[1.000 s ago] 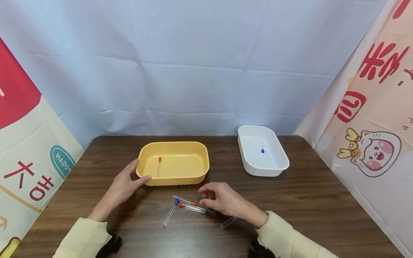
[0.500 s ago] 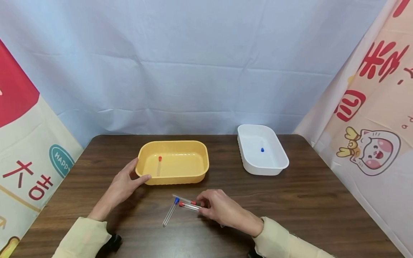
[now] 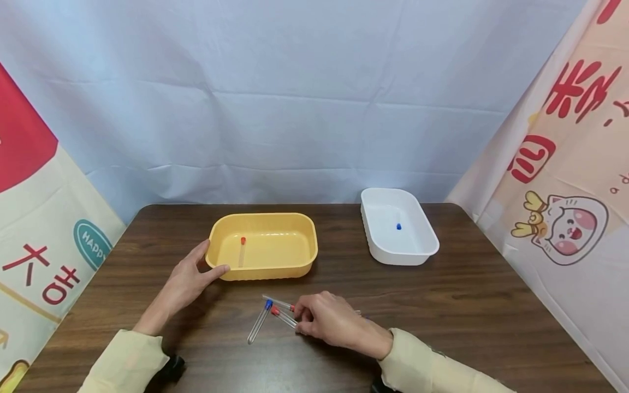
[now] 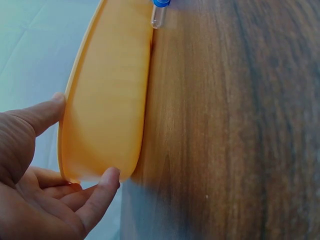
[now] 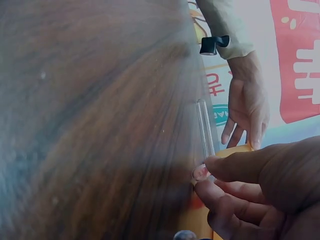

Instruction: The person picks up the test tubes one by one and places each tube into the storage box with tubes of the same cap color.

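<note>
My left hand [image 3: 184,284] holds the left corner of a yellow plastic tray [image 3: 275,273], thumb on the near rim and fingers around the end. Inside lies a red-capped test tube [image 3: 242,252]. My right hand [image 3: 329,322] pinches the clear end of another red-capped test tube [image 3: 283,316] between thumb and fingers; its red cap points left. A second red-capped tube [image 3: 278,303] lies just behind, its cap close to the fingertips. To the left, a blue-capped tube [image 3: 259,323] rests slanted on the table. Part of a tube [image 3: 357,313] shows behind my right hand, mostly hidden.
A white tray [image 3: 429,251] with a blue-capped tube [image 3: 398,225] in it stands at the back right of the dark wooden table [image 3: 472,305]. A pale curtain [image 3: 295,109] hangs behind the table, and printed cloths hang at both sides.
My right hand has moved left and down to the red-capped tubes and taken one by its clear end, which has swung toward me. My left hand stays on the yellow tray.
</note>
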